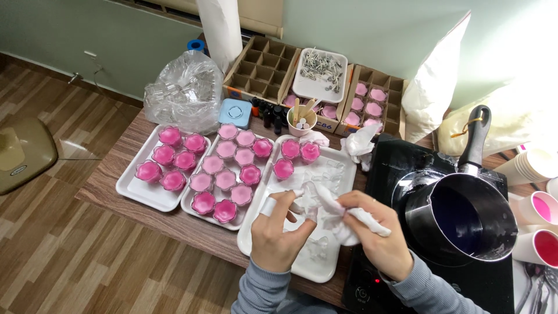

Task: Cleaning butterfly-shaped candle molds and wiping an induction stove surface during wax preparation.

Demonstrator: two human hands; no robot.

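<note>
Head view, looking down on a wooden table [110,180]. I see the left hand [278,229] over the near part of the right-hand white tray [340,192], its fingers curled and pinching a small clear glass cup [308,200]; a white band wraps one finger. The right hand [375,232] sits just beside it, fingers pressed together around a crumpled white tissue [349,224] that touches the cup. I cannot tell how far the tissue reaches into the cup. At the far end of the same tray stand three cups of pink wax [296,154], with several empty clear cups near them. To the left lie two more white trays: the middle tray [195,206] and the left tray [131,192], both filled with pink wax cups set close together. Far of the trays I note a crumpled clear plastic bag [186,90], a small light-blue box [235,112], dark little bottles [268,113], a cup holding wooden sticks [302,119], a divided cardboard box [263,70], and a white tray of metal-based wicks [321,72]. A second cardboard box [372,102] holds pink pieces. On the right, a steel pot [459,221] with a black handle rests on a black cooktop [401,163]; paper cups containing pink liquid [543,229] stand at the right edge.
</note>
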